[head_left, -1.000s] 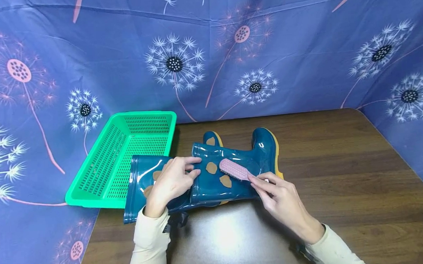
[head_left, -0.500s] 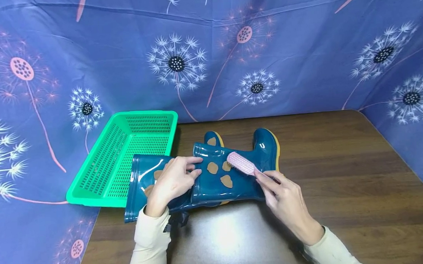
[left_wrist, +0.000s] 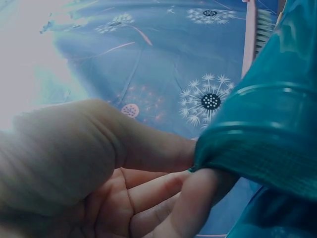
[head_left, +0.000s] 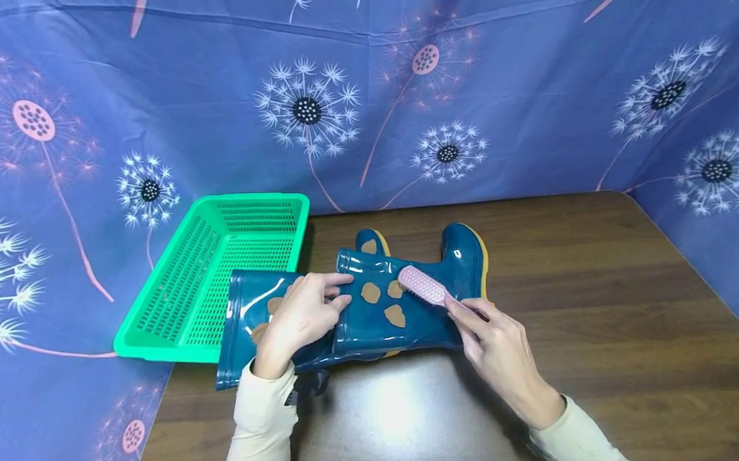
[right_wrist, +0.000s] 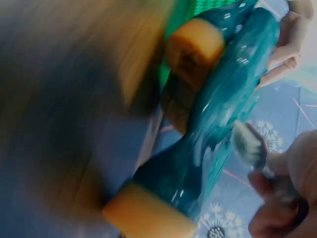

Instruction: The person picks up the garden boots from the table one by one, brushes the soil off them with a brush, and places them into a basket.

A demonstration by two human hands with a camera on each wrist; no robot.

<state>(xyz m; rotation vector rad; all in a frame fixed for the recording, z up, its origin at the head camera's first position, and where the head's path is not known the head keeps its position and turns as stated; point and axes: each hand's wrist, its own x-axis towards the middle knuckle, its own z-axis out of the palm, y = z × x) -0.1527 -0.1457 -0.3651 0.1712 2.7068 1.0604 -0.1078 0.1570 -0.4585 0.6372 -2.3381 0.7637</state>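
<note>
Two teal rubber boots with yellow soles lie on their sides, the upper boot [head_left: 374, 332] resting across the other boot [head_left: 244, 332]. Brown patches [head_left: 370, 293] mark the shaft of the upper one. My left hand [head_left: 299, 319] pinches that boot's top rim [left_wrist: 233, 144] between thumb and fingers. In my right hand [head_left: 501, 355] is a pink hairbrush-shaped brush [head_left: 423, 285], gripped by its handle. Its bristles [right_wrist: 245, 141] face the shaft, close to a brown patch; whether they touch it I cannot tell. The brush's back faces the head view.
A green perforated plastic basket [head_left: 211, 289] stands at the left behind the boots, its front rim near the lower boot's top. All this is on a brown wooden table [head_left: 595, 303]. A blue dandelion-print cloth [head_left: 371, 120] hangs behind and at the sides.
The brush has shifted right and slightly away across the boot shaft, uncovering another brown patch. Over the last half second it has hardly moved. My left hand stays at the rim.
</note>
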